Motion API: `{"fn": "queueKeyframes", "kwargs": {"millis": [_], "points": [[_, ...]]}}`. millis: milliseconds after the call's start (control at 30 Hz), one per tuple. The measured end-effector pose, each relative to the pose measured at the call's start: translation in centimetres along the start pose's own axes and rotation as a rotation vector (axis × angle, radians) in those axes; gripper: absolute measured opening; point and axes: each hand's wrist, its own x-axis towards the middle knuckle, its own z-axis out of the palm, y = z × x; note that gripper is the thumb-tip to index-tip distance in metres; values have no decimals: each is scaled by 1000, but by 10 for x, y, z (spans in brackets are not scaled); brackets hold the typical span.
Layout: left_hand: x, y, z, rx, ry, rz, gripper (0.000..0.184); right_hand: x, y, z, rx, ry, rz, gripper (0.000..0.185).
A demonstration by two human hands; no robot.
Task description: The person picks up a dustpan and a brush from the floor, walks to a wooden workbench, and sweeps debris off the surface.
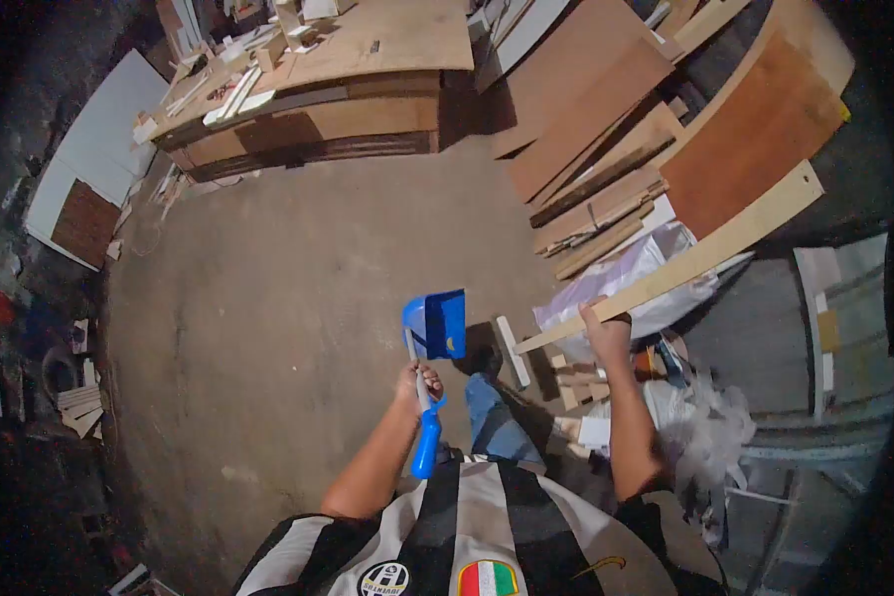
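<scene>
My left hand (417,385) is closed around the grey shaft of a long-handled blue dustpan (435,323). The pan hangs in front of me with its mouth to the right, and its blue grip points back toward my striped shirt. On the right, my right hand (607,338) grips a long flat wooden slat (695,260). A pale crosspiece (514,353) sits at the slat's lower end, giving it a T shape, near my foot and jeans. The slat's far end, with a small hole, reaches to the upper right.
A wooden workbench (387,45) with offcuts stands ahead. Plywood sheets (586,89) and stacked boards (606,219) lean on the right, beside a white sack (656,313). Wood scraps (578,385) lie by my leg. Concrete floor (258,298) stretches ahead; a white panel (99,149) stands left.
</scene>
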Motion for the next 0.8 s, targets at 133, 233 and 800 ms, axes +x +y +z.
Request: {"fn": "queueKeyframes", "kwargs": {"millis": [133,233,800], "points": [[84,28,28,-38,-169,-18,39,69,-3,47,43,-102,-120,16],[115,40,84,-154,-74,100,38,121,-34,79,394,-400,109,22],[267,224,362,-137,-18,402,31,397,-97,362,467,-1038,-80,31]]}}
